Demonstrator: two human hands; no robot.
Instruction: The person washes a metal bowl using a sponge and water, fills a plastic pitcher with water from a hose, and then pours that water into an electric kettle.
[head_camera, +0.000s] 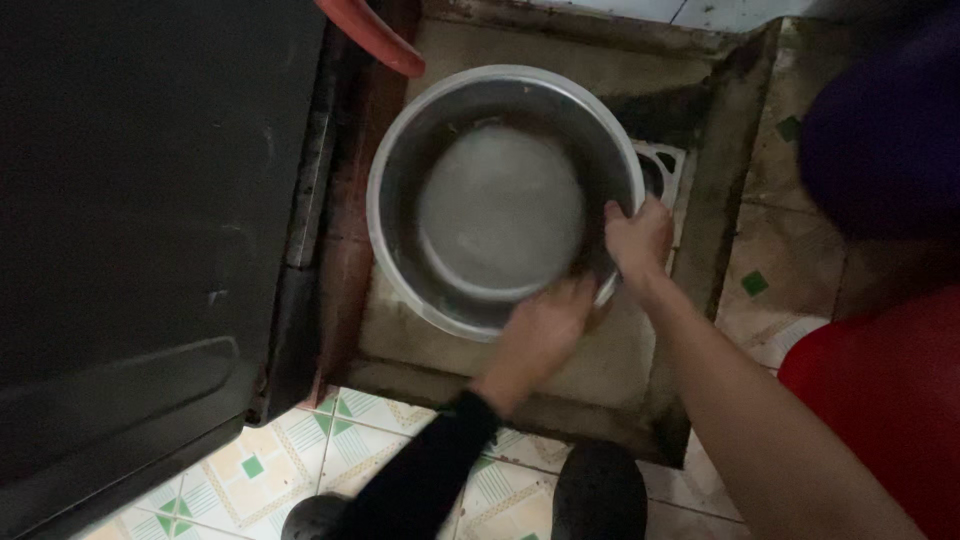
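Your left hand (540, 335) hid the steel basin's (400, 200) near rim. The red container (880, 400) and orange rim (372, 35) were cut off by frame edges. Drain grate (668, 165) was mostly behind the basin.

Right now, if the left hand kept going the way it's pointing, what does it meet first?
The left hand reaches up-left over the near rim into the metal basin. Straight on, it would likely meet the basin's flat bottom first, then the far wall. Depth is hard to judge from above.
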